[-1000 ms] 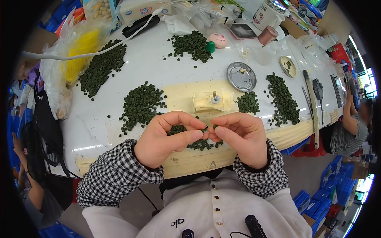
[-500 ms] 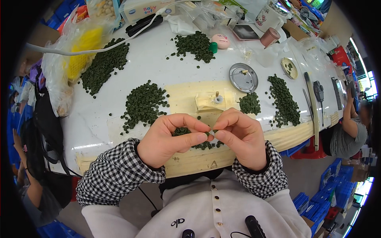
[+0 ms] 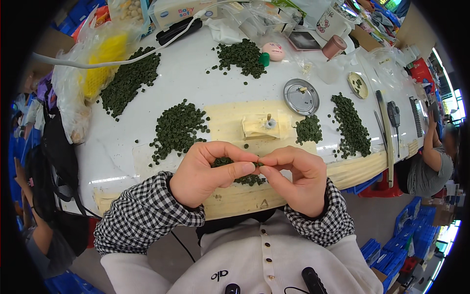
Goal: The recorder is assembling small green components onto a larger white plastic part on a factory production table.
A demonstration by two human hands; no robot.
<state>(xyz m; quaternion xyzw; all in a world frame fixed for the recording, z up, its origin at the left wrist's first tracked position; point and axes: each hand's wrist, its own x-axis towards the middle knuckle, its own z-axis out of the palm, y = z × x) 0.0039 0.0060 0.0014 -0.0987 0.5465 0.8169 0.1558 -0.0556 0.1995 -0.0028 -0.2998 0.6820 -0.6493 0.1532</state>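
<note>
My left hand [image 3: 200,171] and my right hand [image 3: 301,176] meet over the near edge of the table, fingertips together. Between them they pinch a small dark green disc-shaped piece [image 3: 258,164], mostly covered by the fingers. Below and behind the fingers lies a small pile of like green pieces [image 3: 249,180], partly hidden by my left hand. Just beyond my hands stands a cream tape-wrapped block [image 3: 254,127] with a short upright peg [image 3: 269,120].
Larger piles of green pieces lie at left [image 3: 178,128], far left [image 3: 129,78], the back [image 3: 242,56] and right [image 3: 351,127]. A round metal lid [image 3: 301,96] sits beyond a small pile [image 3: 308,129]. A metal ruler [image 3: 385,132] and a white cable [image 3: 127,61] lie on the table.
My right hand has lowered slightly and its fingertips have closed in against those of my left hand. The left hand has barely moved.
</note>
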